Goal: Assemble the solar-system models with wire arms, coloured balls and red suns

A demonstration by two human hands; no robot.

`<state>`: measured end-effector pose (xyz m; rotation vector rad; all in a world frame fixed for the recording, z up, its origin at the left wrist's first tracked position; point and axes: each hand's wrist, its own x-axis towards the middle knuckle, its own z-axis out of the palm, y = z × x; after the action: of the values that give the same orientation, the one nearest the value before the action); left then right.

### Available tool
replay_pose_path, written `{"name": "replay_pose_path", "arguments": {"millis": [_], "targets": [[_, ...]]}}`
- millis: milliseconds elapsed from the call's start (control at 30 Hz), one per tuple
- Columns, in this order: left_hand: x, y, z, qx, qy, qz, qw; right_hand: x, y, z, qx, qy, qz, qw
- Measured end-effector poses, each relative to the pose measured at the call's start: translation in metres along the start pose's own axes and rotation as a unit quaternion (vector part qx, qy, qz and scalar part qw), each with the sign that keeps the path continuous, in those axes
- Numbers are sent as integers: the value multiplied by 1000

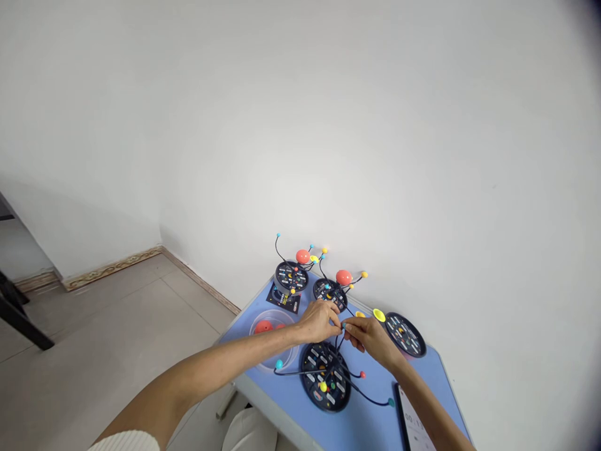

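A solar system model with a round black base (326, 394) stands on the blue table, thin black arms curving out from it to small coloured balls. Above its far edge, my right hand (370, 341) pinches a small blue ball (343, 326) between thumb and fingertips. My left hand (319, 321) is closed beside it, its fingertips on a black arm that rises from the base, largely hidden by the fingers. Other arms of this model carry a light-blue ball (278, 364), a yellow ball (323, 387), a red ball (362, 374) and a green ball (391, 402).
Behind are two similar models (303, 257) (344, 277) with orange-red balls. A clear tub (253, 357) with red balls sits left, near a dark card (284, 299). To the right are a black disc (404, 335), a yellow half-ball (379, 315) and a phone (413, 426). The wall borders the table.
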<state>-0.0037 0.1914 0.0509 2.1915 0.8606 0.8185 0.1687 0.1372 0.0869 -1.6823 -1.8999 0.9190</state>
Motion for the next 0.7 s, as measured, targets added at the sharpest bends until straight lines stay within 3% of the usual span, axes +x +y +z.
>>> {"name": "replay_pose_path", "arguments": {"millis": [400, 700], "targets": [[4, -12, 12, -18, 28, 23, 999, -6, -20, -1, -208, 52, -134, 968], [6, -20, 19, -40, 50, 53, 997, -6, -19, 1, -266, 51, -147, 951]]}}
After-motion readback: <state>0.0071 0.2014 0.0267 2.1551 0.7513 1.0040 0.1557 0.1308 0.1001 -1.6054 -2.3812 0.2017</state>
